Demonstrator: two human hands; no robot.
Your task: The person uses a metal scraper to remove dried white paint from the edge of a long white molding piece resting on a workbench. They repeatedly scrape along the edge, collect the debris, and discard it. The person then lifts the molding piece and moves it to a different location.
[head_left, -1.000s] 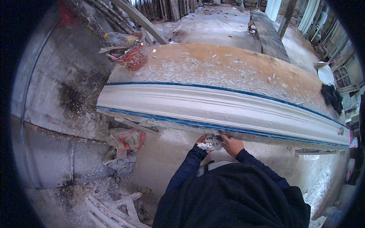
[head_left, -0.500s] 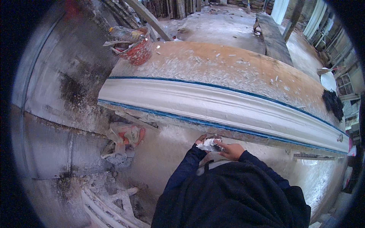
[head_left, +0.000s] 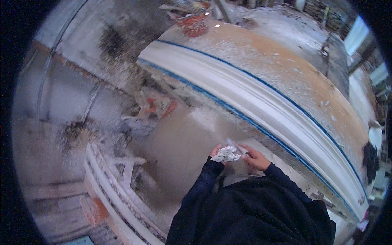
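While both hands sit close together low and right of centre in the frame, I log the following. Left hand (head_left: 215, 152): mostly hidden under a crumpled white wad (head_left: 226, 154), looks like plaster-soaked fibre or rag; fingers seem to cup it from below, presumably so that loose bits do not drop. Right hand (head_left: 255, 157): touching the wad's right edge, fingers curled onto it, as if pinching or pulling a piece free; the grip is closed on the wad. Exact finger contact is too small to resolve.

The wad is held in the air just short of the long white moulding (head_left: 261, 104), which runs diagonally from upper centre to lower right, edged by thin blue lines. It rests on a brownish desk (head_left: 294, 77) dusted with white crumbs; lying flat likely keeps the profile supported along its length.

Upper centre: a red bucket (head_left: 195, 23) at the desk's far end. Left of centre: reddish rubble (head_left: 157, 105) on the floor. Lower left: a second white moulding strip (head_left: 118, 200) lies on the floor.
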